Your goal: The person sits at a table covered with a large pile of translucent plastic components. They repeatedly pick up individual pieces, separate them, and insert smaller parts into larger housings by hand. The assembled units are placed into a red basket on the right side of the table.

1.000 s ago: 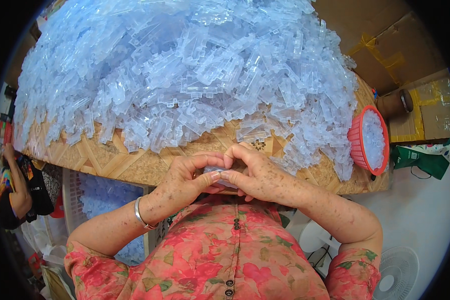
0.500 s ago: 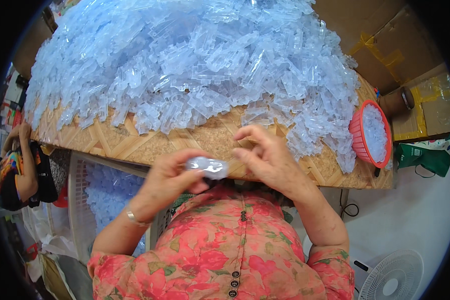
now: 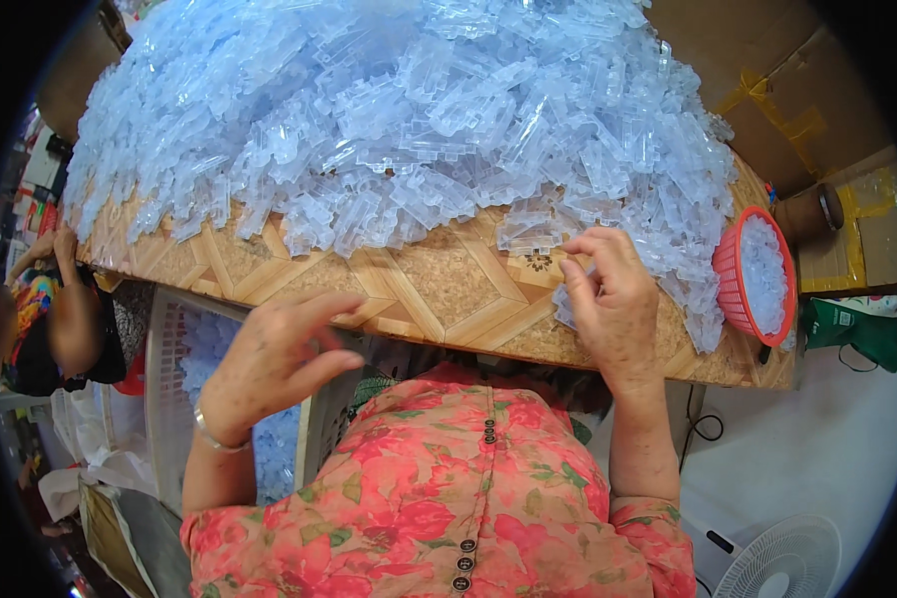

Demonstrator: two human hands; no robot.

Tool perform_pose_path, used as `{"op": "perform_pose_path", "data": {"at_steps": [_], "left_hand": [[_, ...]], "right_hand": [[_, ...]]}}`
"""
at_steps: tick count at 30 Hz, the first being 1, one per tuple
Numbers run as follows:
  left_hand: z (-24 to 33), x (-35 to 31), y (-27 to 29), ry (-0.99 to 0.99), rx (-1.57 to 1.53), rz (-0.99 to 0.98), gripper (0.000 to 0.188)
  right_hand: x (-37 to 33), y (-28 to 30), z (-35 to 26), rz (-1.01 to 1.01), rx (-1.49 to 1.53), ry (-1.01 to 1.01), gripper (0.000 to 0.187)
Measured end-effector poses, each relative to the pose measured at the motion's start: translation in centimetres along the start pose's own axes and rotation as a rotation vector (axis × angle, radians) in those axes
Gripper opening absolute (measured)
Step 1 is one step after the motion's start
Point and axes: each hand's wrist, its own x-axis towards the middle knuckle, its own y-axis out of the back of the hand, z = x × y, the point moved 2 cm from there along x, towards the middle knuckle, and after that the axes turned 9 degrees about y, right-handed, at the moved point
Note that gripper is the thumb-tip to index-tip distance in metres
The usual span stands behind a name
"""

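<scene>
A large heap of clear, bluish plastic pieces (image 3: 389, 110) covers most of the patterned table (image 3: 439, 279). My left hand (image 3: 279, 359) hangs over the near edge at the left, thumb and fingers apart, with nothing in it. Over the right part of the table, my right hand (image 3: 616, 309) is beside the front of the heap. Its fingers are bent, with a small gap between thumb and forefinger tips, and no piece shows in them. Some loose pieces lie partly hidden beneath this hand.
A pale plastic crate (image 3: 164, 399) below the table at left contains more pieces. At the table's right end, a red basket (image 3: 730, 274) holds similar ones. Cardboard boxes (image 3: 767, 90), a green bag (image 3: 847, 334) and a white fan (image 3: 782, 563) are at right. Another person's arm (image 3: 70, 309) shows far left.
The clear plastic piece has left my left hand, which has opened and moved left toward the crate. My right hand has moved right, to the loose pieces at the heap's front.
</scene>
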Motion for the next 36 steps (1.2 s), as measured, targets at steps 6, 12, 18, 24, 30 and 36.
{"op": "perform_pose_path", "data": {"at_steps": [6, 12, 18, 24, 30, 36], "left_hand": [[5.0, 8.5, -5.5, -0.311, -0.035, 0.229, 0.051], [6.1, 11.9, -8.2, -0.248, 0.181, 0.237, 0.052], [5.6, 11.5, -8.8, -0.287, 0.084, 0.263, 0.053], [7.7, 12.5, -9.3, -0.316, 0.094, 0.345, 0.058], [9.0, 13.3, -8.7, -0.269, 0.192, 0.182, 0.064], [9.4, 13.9, -8.6, -0.303, 0.225, 0.173, 0.064]], "right_hand": [[0.1, 0.7, -0.9, 0.066, -0.065, 0.030, 0.010], [-2.2, 2.0, 0.0, 0.079, -0.074, -0.004, 0.012], [-2.7, 1.1, 0.7, 0.091, -0.059, 0.014, 0.014], [-2.4, 0.6, 0.2, 0.115, -0.053, 0.018, 0.015], [-3.9, 2.0, 0.9, 0.148, -0.056, -0.032, 0.013], [-5.2, 1.8, 1.1, 0.105, -0.068, -0.054, 0.019]]}}
